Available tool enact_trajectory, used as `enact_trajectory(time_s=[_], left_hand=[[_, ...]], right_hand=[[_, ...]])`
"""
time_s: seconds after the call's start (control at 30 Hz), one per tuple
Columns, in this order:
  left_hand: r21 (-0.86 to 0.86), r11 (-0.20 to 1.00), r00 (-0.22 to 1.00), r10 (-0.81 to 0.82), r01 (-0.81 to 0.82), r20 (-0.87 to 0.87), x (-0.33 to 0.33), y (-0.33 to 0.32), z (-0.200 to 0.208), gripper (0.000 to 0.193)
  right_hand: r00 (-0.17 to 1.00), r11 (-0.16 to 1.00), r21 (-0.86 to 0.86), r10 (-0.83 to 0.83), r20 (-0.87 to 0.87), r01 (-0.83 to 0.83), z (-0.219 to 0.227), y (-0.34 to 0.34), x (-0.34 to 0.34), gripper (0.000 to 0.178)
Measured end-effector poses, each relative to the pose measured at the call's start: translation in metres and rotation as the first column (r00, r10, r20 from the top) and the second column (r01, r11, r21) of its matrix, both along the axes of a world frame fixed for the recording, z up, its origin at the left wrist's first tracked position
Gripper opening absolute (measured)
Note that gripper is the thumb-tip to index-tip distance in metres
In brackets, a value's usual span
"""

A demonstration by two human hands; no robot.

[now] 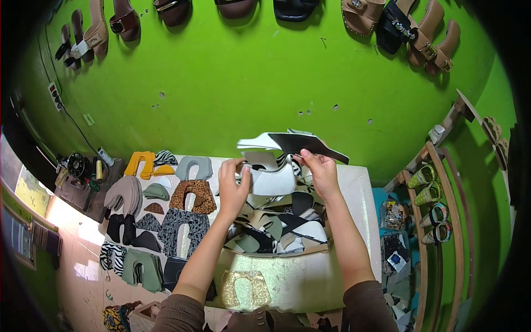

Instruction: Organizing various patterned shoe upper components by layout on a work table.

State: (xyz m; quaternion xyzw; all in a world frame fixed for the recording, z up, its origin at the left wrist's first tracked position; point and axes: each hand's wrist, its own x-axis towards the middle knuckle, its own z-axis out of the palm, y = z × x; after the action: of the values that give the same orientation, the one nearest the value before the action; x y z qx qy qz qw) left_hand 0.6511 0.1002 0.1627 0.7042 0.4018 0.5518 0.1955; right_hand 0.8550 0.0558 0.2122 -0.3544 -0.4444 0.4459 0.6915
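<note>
My left hand grips the edge of a white curved shoe-upper piece, held up over the middle of the table. My right hand pinches a stack of cut pieces, with a black piece and white ones fanned out above the fingers. Below both hands stands a shallow box heaped with black, white and green offcuts. A gold glitter U-shaped piece lies nearer to me, in front of the box.
On the table's left lie stacks of cut pieces: yellow, leopard-print, patterned grey and green. A sewing machine stands at far left. Sandals hang on the green wall; a wooden rack holds green sandals at right.
</note>
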Motion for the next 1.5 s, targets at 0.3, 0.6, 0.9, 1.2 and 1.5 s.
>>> enact_trajectory(time_s=[0.3,0.6,0.9,1.2,1.5], left_hand=[[0.083,0.981,0.641,-0.052,0.178,-0.766,-0.013,-0.018,-0.013,0.054],[0.541,0.796,0.684,0.236,0.272,-0.69,-0.002,-0.053,-0.052,0.021],[0.585,0.782,0.828,0.17,0.217,-0.534,-0.008,-0.069,-0.068,0.024],[-0.033,0.98,0.98,-0.196,0.195,-0.041,-0.034,-0.036,-0.021,0.026],[-0.521,0.745,0.879,-0.475,0.417,0.024,-0.032,-0.041,-0.045,0.033]], right_hand=[[0.719,0.989,-0.018,0.118,0.685,-0.145,-0.091,-0.043,-0.01,0.019],[0.936,0.847,-0.516,0.275,0.218,-0.129,-0.1,-0.068,0.009,0.026],[0.849,0.659,-0.535,0.421,-0.319,-0.528,-0.105,-0.069,-0.014,0.038],[0.509,0.659,-0.032,0.549,-0.663,-0.752,-0.1,-0.052,-0.001,0.031],[0.629,0.713,-0.128,0.501,-0.594,-0.689,-0.084,-0.057,-0.008,0.039]])
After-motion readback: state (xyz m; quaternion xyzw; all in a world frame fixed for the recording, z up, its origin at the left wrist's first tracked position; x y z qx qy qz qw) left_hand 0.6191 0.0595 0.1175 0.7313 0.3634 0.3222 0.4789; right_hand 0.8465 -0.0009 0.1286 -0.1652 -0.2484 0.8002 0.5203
